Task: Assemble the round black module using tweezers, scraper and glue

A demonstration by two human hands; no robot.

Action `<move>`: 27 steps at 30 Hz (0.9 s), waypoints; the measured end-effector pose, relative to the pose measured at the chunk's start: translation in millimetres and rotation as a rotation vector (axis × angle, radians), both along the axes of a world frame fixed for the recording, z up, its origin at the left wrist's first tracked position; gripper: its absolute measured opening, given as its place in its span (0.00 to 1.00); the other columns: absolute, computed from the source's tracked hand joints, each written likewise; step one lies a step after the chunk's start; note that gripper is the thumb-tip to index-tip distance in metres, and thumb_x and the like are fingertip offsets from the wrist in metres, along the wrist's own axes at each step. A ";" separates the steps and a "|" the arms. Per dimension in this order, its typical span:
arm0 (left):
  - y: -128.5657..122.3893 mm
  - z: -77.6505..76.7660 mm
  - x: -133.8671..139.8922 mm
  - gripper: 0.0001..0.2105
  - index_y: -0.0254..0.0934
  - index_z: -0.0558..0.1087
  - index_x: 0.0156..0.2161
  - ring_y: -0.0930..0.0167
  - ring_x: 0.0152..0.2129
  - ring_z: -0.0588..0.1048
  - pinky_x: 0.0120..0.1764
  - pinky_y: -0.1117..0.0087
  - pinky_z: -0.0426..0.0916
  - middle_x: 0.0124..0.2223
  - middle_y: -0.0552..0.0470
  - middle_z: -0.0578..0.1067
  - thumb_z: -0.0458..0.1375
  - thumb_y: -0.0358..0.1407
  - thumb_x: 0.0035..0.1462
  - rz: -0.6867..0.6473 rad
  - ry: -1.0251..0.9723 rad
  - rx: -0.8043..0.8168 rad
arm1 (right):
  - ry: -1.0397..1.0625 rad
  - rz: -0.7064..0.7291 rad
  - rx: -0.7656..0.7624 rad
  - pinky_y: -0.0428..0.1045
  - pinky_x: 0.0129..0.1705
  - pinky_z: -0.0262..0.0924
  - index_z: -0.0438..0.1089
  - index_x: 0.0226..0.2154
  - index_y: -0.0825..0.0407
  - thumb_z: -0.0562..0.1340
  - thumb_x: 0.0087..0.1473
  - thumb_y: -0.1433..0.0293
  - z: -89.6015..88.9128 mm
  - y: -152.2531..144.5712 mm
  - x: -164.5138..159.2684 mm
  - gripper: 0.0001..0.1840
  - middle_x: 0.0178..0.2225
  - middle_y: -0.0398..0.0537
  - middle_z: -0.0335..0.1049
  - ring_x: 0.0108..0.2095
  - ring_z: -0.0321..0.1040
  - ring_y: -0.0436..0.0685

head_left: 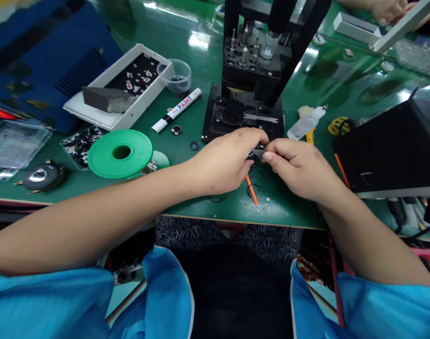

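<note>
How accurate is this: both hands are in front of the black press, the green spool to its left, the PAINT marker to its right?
One error: the head view shows the PAINT marker left of the black press, not right. Left hand and right hand are in front of it, the green spool to its left.

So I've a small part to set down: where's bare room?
Bare green tabletop shows between the clear cup and black press; more lies beyond the squeeze bottle, right of the press. Crowded: around the green spool and the left hand.
</note>
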State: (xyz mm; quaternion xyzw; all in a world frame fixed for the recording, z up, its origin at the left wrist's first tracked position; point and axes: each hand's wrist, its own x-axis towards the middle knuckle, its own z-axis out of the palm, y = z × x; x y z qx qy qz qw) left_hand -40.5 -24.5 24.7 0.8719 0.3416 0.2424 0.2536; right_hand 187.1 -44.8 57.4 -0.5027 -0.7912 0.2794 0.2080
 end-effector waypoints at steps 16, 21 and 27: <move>-1.1 0.1 2.1 0.21 0.37 0.72 0.62 0.57 0.64 0.78 0.66 0.52 0.75 0.64 0.41 0.80 0.56 0.25 0.67 0.012 0.006 0.001 | -0.005 -0.013 0.019 0.52 0.35 0.53 0.66 0.28 0.48 0.61 0.69 0.67 1.0 -2.7 -2.2 0.15 0.25 0.40 0.66 0.29 0.61 0.53; -1.6 0.8 2.8 0.20 0.36 0.72 0.63 0.56 0.63 0.78 0.64 0.50 0.77 0.64 0.40 0.80 0.55 0.25 0.67 0.018 0.047 -0.010 | -0.085 0.011 0.105 0.52 0.35 0.51 0.65 0.29 0.48 0.60 0.69 0.67 -0.5 -3.1 -2.5 0.15 0.26 0.41 0.65 0.29 0.61 0.54; -0.2 -1.3 1.7 0.22 0.37 0.72 0.64 0.57 0.66 0.77 0.68 0.50 0.75 0.66 0.41 0.79 0.55 0.25 0.67 0.022 0.025 -0.009 | -0.163 0.016 0.175 0.53 0.36 0.50 0.60 0.28 0.47 0.58 0.71 0.66 -1.6 -5.7 -3.6 0.16 0.27 0.43 0.64 0.30 0.59 0.55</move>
